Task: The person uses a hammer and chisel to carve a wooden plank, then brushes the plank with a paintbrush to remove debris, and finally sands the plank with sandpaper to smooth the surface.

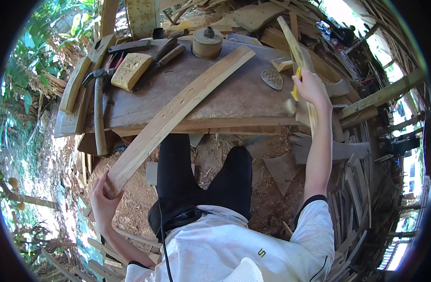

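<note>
A long wooden plank [180, 113] slants across the workbench, its near end jutting past the front edge. My left hand [104, 199] grips that near end, thumb and fingers on either side of it. At the bench's right end my right hand [312, 90] is closed around a yellow-handled tool [296, 85]. The tool's pale lower end is blurred, so I cannot tell its kind. Beside that hand lies a narrow wooden strip [290, 40]. A flat oval disc with a grid surface [272, 79] rests on the bench nearby.
On the wooden workbench [234, 110] are a claw hammer [99, 113], a wood block [132, 70], wooden-handled tools [170, 55] and a round container [207, 44]. A curved wood piece [75, 84] stands at the left end. Wood offcuts [354, 183] crowd the ground at right.
</note>
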The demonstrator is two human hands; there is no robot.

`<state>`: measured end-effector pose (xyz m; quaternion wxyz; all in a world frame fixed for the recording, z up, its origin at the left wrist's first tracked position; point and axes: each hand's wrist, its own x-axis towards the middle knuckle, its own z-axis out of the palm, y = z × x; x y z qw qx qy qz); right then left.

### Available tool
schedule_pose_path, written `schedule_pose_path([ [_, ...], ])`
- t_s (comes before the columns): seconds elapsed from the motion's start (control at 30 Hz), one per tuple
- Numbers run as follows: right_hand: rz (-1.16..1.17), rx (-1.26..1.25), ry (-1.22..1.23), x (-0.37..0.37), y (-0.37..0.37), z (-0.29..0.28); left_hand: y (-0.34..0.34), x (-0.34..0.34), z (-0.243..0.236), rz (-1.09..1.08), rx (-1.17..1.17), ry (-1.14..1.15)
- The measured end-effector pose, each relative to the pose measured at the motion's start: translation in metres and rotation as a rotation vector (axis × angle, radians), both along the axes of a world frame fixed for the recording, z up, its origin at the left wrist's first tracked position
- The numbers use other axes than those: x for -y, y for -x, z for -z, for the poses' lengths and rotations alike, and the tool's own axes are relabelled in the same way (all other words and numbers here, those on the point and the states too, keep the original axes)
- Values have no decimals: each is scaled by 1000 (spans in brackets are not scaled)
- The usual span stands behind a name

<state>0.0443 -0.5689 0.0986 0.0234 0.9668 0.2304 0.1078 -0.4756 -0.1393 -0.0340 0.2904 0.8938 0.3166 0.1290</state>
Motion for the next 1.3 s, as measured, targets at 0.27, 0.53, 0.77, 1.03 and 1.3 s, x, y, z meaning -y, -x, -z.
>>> schedule_pose_path([
  [0.27, -121, -195, -301, -19, -2, 4, -4, 5, 7, -36, -99, 2],
  [0.53, -329, -385, -828, -68, -60, 35, -10, 7, 2, -15, -161, -6],
  [0.77, -29, -44, -798, -106, -117, 53, -1, 17, 29, 16, -135, 51],
  [1.03, -9, -53, -1032, -157, -122, 56, 6, 21, 35, -14, -229, 283],
  [1.3, -65, -321, -1048, -163, -118, 70, 6, 16, 53, 26, -184, 208],
])
